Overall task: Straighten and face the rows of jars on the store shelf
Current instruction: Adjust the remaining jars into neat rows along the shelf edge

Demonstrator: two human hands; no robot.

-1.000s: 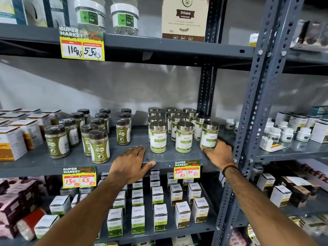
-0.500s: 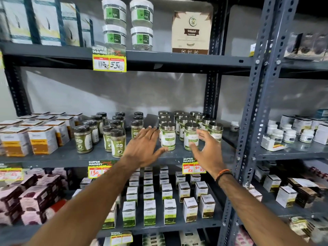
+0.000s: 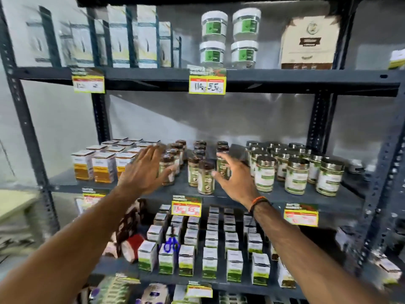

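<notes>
Dark-lidded green jars [image 3: 206, 179] stand in loose rows on the middle shelf [image 3: 219, 194]. To their right is a tidier block of silver-lidded jars [image 3: 297, 176]. My left hand [image 3: 144, 170] is open with fingers spread, at the left side of the dark-lidded group and covering part of a front jar. My right hand [image 3: 235, 176], with an orange wristband, is open at the group's right side, in front of one jar. Neither hand holds anything.
White and orange boxes [image 3: 103, 166] sit left of the jars. Small boxes [image 3: 210, 260] fill the shelf below, with blue scissors [image 3: 171, 244] among them. Clear tubs [image 3: 229, 38] and cartons stand on the top shelf. Grey uprights [image 3: 382, 183] frame the bay.
My view has swung left. Both hands have left the silver-lidded jars and moved left to either side of the dark-lidded jars.
</notes>
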